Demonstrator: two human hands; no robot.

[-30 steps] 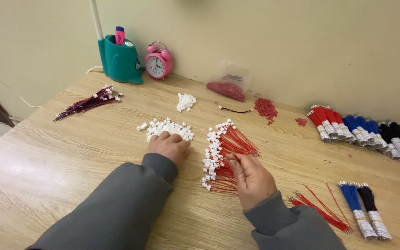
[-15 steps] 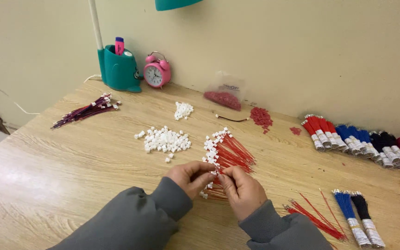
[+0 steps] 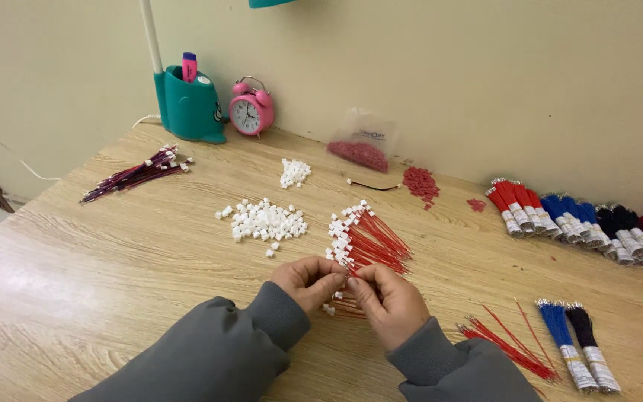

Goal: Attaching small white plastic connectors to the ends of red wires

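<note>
1. Left hand [image 3: 308, 280] and right hand [image 3: 387, 298] are met fingertip to fingertip, pinched on what seems a small white connector [image 3: 342, 277].
2. Connector is held above the red wire pile [image 3: 366, 242], beside loose white connectors [image 3: 266, 221].

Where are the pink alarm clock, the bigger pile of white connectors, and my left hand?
pink alarm clock [image 3: 248, 115]: head view, on its white dial.
bigger pile of white connectors [image 3: 266, 221]: head view, middle of the heap.
left hand [image 3: 308, 279]: head view, back of the hand, fingertips meeting the right hand's.
</note>
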